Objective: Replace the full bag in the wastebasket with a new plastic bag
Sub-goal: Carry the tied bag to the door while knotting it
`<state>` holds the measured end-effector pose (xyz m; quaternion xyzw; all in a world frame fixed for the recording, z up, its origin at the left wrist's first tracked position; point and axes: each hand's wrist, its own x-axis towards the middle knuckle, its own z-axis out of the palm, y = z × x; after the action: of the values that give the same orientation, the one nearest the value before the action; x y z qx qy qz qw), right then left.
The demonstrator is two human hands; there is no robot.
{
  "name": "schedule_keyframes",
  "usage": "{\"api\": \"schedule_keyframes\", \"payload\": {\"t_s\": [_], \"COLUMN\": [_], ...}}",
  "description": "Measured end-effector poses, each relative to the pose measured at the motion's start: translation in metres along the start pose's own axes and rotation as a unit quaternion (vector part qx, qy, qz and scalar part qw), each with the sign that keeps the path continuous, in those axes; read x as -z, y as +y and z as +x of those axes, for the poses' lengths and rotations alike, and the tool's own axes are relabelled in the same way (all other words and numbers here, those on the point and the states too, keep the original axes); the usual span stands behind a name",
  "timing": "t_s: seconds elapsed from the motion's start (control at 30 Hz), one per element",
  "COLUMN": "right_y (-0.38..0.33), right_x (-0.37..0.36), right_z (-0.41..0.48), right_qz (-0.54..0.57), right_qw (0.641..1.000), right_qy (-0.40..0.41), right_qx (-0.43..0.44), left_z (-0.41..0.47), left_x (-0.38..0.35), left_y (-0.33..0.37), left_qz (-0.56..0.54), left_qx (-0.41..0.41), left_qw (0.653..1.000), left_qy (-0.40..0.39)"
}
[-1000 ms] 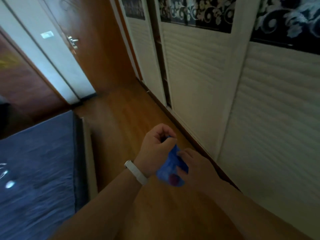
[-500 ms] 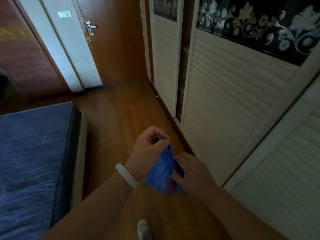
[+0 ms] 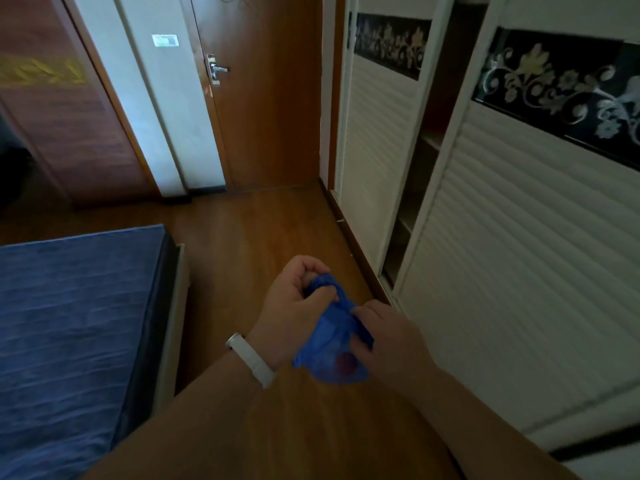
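A small blue plastic bag (image 3: 330, 344) hangs in front of me above the wooden floor, with something reddish showing through its lower part. My left hand (image 3: 294, 306), with a white band on the wrist, grips the bunched top of the bag in curled fingers. My right hand (image 3: 388, 336) pinches the bag's right side just below. No wastebasket is in view.
A bed with a blue cover (image 3: 69, 323) fills the left. White louvred wardrobe doors (image 3: 519, 254) line the right, with a dark gap (image 3: 415, 188) between two of them. A brown door with a metal handle (image 3: 216, 69) stands ahead across the wooden floor (image 3: 256, 230).
The view has swung upright and moved forward along the wardrobe toward the door. Both hands keep hold of the blue bag, and the left hand's grip has shifted slightly on its top.
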<state>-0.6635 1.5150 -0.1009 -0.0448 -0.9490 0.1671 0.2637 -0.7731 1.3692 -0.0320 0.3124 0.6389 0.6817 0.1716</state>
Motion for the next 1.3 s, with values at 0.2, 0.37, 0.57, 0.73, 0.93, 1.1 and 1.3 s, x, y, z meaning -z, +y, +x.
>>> {"api": "schedule_keyframes", "payload": {"t_s": [0.2,0.37,0.57,0.73,0.93,1.1,1.3], "right_y": [0.042,0.092,0.151,0.187,0.196,0.195,0.191], "right_x": [-0.05,-0.1,-0.129,-0.146,-0.179,-0.227,-0.297], "right_z": [0.072,0.15,0.263,0.343,0.41,0.47,0.563], "right_qz": [0.042,0.083,0.137,0.125,0.124,0.114,0.09], "right_qw": [0.999,0.996,0.989,0.988,0.984,0.984,0.984], "right_qy": [-0.027,-0.03,-0.035,-0.048,-0.05,-0.072,-0.105], "right_qx": [0.005,0.019,0.044,0.081,0.119,0.121,0.114], "left_z": [0.075,0.157,0.27,0.343,0.405,0.458,0.546], "left_x": [0.027,0.044,0.056,0.064,0.106,0.154,0.239], "left_y": [-0.03,-0.05,-0.058,-0.061,-0.072,-0.104,-0.139], "left_qz": [-0.013,-0.01,-0.007,-0.018,-0.025,-0.052,-0.084], "left_qx": [0.045,0.061,0.074,0.046,0.033,0.027,0.018], "left_qw": [0.999,0.996,0.993,0.992,0.984,0.981,0.983], "left_qy": [0.027,0.058,0.091,0.112,0.172,0.183,0.161]}}
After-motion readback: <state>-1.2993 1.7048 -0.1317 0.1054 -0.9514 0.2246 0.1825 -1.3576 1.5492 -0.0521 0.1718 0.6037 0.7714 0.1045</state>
